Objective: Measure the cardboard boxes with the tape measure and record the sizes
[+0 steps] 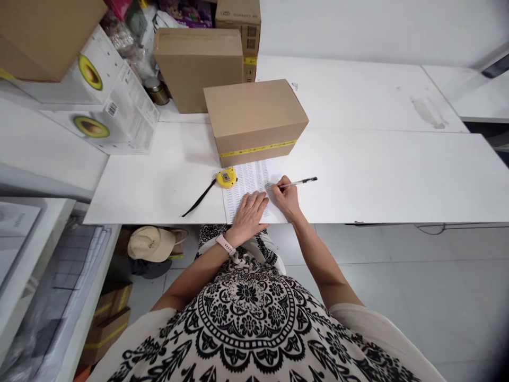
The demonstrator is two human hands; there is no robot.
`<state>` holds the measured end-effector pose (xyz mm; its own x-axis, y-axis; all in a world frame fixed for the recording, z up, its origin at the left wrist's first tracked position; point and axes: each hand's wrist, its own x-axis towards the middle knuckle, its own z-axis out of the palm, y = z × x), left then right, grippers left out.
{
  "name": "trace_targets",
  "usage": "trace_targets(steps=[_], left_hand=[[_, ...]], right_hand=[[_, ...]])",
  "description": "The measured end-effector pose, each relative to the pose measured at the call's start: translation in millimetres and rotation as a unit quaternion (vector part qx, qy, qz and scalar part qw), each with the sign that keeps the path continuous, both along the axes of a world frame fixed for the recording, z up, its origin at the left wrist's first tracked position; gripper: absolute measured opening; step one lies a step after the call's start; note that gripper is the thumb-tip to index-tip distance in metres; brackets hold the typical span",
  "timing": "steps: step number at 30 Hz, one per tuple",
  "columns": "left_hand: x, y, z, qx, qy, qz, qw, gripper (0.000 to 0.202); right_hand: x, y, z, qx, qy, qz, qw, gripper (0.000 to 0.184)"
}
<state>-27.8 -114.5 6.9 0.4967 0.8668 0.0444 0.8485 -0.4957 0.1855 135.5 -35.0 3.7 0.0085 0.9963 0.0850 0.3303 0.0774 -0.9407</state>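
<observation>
A printed sheet of paper (247, 183) lies on the white table (377, 175) near its front edge. My left hand (248, 213) rests flat on the sheet, fingers spread. My right hand (285, 197) is closed on a pen (299, 183) whose tip touches the sheet's right side. A yellow tape measure (226, 178) with a black strap sits at the sheet's upper left corner. A closed cardboard box (254, 119) with yellow tape stands just behind the sheet.
A larger cardboard box (196, 66) and a tall one (242, 26) stand further back. White cartons with avocado pictures (115, 106) are stacked at the left. Under the table lie a beige cap (151, 244) and more boxes (107, 318).
</observation>
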Motion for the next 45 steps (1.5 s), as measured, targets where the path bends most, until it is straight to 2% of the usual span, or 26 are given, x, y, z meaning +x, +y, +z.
trace_targets(steps=[23, 45], left_hand=[[-0.4, -0.2, -0.7, -0.003, 0.0, 0.001, 1.0, 0.082], [0.4, -0.1, 0.0, -0.005, -0.002, 0.002, 1.0, 0.079]], right_hand=[[4.9, 3.8, -0.8, 0.008, -0.01, 0.026, 1.0, 0.022], [5.8, 3.9, -1.8, 0.009, -0.017, 0.018, 1.0, 0.022]])
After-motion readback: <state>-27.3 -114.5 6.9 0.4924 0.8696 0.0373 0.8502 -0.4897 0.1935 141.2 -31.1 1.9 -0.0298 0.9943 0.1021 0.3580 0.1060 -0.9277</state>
